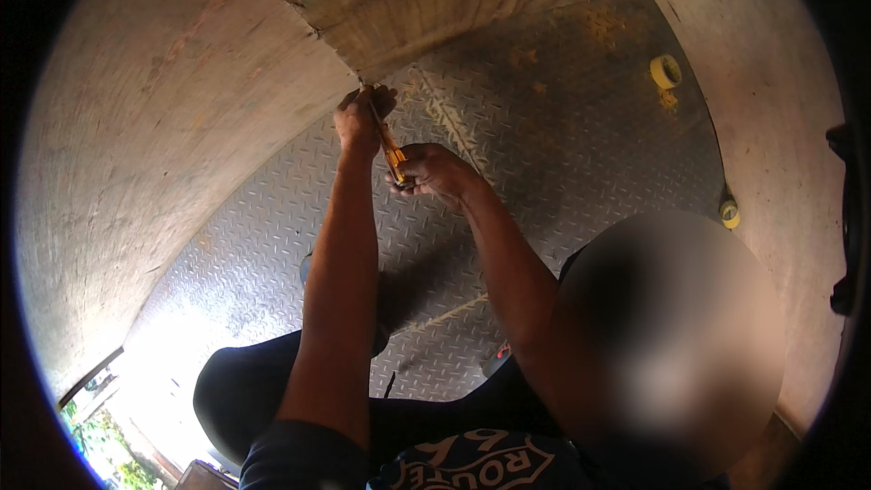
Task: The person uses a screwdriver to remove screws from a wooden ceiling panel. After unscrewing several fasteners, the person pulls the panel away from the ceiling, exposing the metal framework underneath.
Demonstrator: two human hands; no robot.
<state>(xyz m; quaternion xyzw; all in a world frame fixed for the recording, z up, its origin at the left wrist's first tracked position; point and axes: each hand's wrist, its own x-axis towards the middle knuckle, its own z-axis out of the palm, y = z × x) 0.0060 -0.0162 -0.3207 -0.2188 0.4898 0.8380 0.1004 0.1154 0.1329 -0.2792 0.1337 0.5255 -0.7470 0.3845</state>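
Note:
My left hand point(359, 120) is closed around the upper part of a screwdriver-like tool with an amber handle point(392, 152), at the lower end of a seam where two panels point(163, 100) meet above the metal floor. My right hand point(434, 172) grips the tool's handle just below and to the right, fingers curled. The tool slants up toward the corner seam; its tip is too small to make out clearly.
Patterned metal floor point(245, 227) lies beneath, with my bent legs point(236, 390) along the bottom. Two yellow tape rolls point(665, 60) point(730, 216) rest near the right panel point(762, 100). A bright opening shows at lower left. A blurred patch hides the lower right.

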